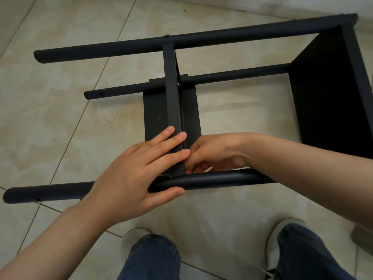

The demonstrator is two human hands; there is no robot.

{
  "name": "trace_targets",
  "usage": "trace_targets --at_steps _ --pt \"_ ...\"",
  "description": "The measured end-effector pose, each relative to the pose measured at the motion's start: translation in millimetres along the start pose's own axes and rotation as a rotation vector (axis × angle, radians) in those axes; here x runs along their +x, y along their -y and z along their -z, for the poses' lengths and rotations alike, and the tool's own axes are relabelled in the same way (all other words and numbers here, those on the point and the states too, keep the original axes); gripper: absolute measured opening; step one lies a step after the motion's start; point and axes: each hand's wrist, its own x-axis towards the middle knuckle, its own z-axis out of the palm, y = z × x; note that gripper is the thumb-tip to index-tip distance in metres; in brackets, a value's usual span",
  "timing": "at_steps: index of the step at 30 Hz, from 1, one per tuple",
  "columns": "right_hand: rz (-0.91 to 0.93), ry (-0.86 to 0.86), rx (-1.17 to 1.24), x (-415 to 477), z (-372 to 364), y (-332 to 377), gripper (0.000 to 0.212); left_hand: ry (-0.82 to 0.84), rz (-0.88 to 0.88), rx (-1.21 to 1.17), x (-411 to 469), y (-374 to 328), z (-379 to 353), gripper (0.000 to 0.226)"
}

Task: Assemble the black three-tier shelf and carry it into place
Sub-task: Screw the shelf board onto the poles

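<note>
The black shelf (201, 40) lies on its side on the tiled floor (60, 108), right in front of my shoes (134, 237), with its closed end toward the wall at the floor's far right edge. 3 of its poles show. The far pole (121, 50) and the near pole (222, 178) run left to right, and a thinner middle pole (232, 74) lies lower between them. The middle panel (171, 93) stands on edge across the frame, from the far pole to the near pole. The end panel (327, 93) closes the right end.

My left hand (131, 174) rests where the middle panel meets the near pole. Its fingers (165, 148) are straight and slightly spread, laid flat over the panel's upper edge, and the thumb lies along the near side of the near pole. My right hand (210, 154) reaches in over the near pole from the right. Its fingers are curled and pressed together at the same joint, pinching a small dark piece (194, 168) that I cannot make out. The tips of both hands touch beside the panel.

A screw head (167, 35) sits on the far pole above the middle panel.
</note>
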Motion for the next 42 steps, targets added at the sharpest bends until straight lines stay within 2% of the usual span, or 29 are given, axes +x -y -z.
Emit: trace_targets --at_steps 6,18,22,27,36,42 --pt "-0.015 0.064 0.01 1 6 0 0.03 0.008 0.0 0.004 0 0 0 0.066" --pt "-0.041 0.07 -0.072 6 9 4 0.022 0.035 -0.018 0.04 6 4 10 0.066" --pt "-0.045 0.082 -0.066 6 10 5 0.028 0.03 -0.046 0.044 10 8 9 0.063" --pt "-0.038 0.128 -0.056 5 14 6 0.02 0.052 -0.052 -0.006 9 9 5 0.06" --pt "-0.048 0.163 -0.102 10 17 8 0.029 0.074 -0.038 -0.045 11 10 5 0.059" --pt "-0.044 0.161 -0.073 12 15 6 0.018 0.063 -0.034 -0.05 11 10 5 0.06"
